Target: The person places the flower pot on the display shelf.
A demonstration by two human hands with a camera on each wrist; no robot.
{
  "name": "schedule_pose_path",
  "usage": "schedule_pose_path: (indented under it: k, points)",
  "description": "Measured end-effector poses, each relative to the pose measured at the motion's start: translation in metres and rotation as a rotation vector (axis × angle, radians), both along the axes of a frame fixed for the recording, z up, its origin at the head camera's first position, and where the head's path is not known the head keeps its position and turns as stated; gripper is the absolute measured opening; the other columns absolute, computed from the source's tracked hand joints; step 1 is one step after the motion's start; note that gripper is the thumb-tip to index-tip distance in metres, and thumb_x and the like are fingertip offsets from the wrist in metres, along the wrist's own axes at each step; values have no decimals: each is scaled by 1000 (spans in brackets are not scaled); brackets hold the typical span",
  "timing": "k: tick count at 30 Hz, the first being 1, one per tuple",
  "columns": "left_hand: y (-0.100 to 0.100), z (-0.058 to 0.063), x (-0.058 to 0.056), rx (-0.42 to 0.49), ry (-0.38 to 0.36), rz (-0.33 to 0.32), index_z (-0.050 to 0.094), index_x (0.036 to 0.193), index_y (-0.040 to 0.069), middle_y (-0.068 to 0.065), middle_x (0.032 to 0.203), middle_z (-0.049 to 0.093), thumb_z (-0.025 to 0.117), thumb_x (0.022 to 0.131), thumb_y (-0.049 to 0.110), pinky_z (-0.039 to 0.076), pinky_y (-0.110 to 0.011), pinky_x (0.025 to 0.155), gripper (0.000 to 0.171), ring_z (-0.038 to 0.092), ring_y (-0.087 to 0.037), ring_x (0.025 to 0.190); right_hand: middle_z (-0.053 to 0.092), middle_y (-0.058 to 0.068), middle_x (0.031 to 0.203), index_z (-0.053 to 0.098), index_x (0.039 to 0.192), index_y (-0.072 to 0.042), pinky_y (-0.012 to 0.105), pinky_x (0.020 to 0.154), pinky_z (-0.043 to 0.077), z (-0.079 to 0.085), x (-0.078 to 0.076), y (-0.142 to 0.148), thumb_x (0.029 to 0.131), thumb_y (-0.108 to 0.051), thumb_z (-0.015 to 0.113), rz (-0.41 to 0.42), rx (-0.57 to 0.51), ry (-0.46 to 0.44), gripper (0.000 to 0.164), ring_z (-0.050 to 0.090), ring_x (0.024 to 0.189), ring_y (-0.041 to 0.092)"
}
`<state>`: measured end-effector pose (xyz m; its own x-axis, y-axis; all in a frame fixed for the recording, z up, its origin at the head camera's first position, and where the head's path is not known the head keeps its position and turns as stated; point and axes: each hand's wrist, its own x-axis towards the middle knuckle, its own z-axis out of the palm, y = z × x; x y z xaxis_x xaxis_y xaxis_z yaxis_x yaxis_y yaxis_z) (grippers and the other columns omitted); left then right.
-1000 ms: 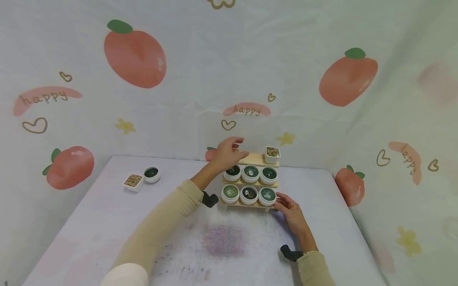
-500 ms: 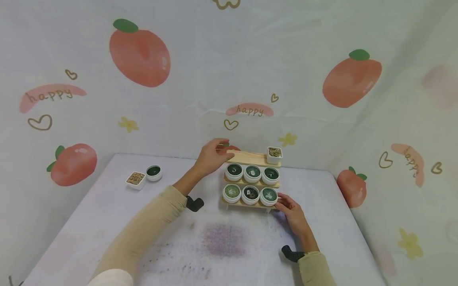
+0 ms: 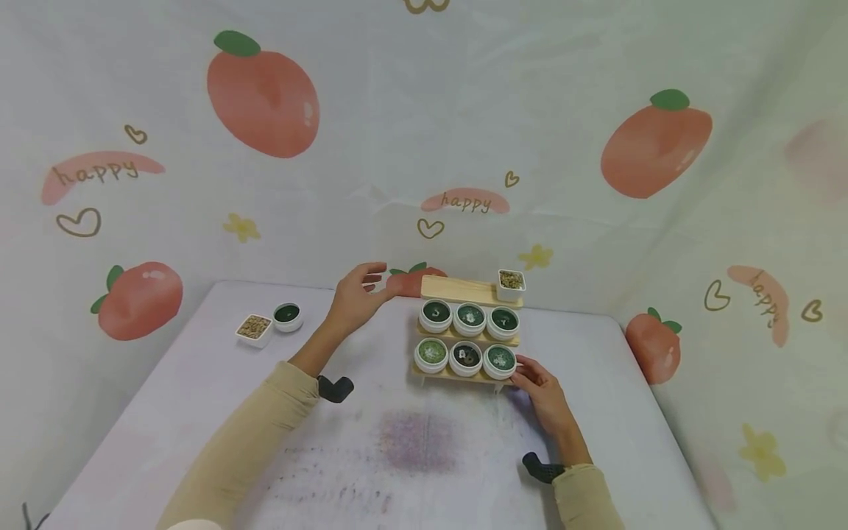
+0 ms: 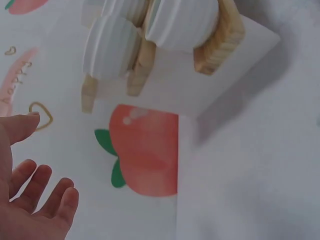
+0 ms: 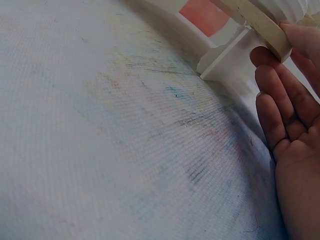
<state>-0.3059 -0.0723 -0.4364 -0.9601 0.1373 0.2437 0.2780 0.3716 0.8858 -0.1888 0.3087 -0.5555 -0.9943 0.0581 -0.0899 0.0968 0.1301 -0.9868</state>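
A three-step wooden display rack (image 3: 460,290) with white side panels stands toward the back of the table. Its two lower steps carry several round white bowls (image 3: 470,316) with dark or green contents; a square white bowl (image 3: 511,285) of grains sits at the top step's right end. My right hand (image 3: 546,401) holds the right end of the lowest step; in the right wrist view the fingers (image 5: 282,90) are under the board's end (image 5: 265,31) and the thumb is above. My left hand (image 3: 354,300), holding nothing, hovers left of the rack, fingers apart.
On the table's back left, a square white bowl (image 3: 254,330) of grains stands beside a round bowl (image 3: 288,316) with dark green contents. A fruit-printed cloth wall (image 3: 371,147) rises behind the table (image 3: 490,456).
My left hand has moved left, away from the rack's top step. The right hand stays at the lowest step's end. The view has shifted slightly.
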Motion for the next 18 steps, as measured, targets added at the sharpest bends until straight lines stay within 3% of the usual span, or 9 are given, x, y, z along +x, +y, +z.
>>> schedule_pose_path:
  k: [18]
  points:
    - [-68,-31,8,6,-62,178,52,144,2,-18,147,57,79,90,24,46,-52,114,64,54,-37,135,71,-18,101,55,140,0,14,87,52,-4,-2,2,96,-13,70,-21,16,-25,48,66,98,-2]
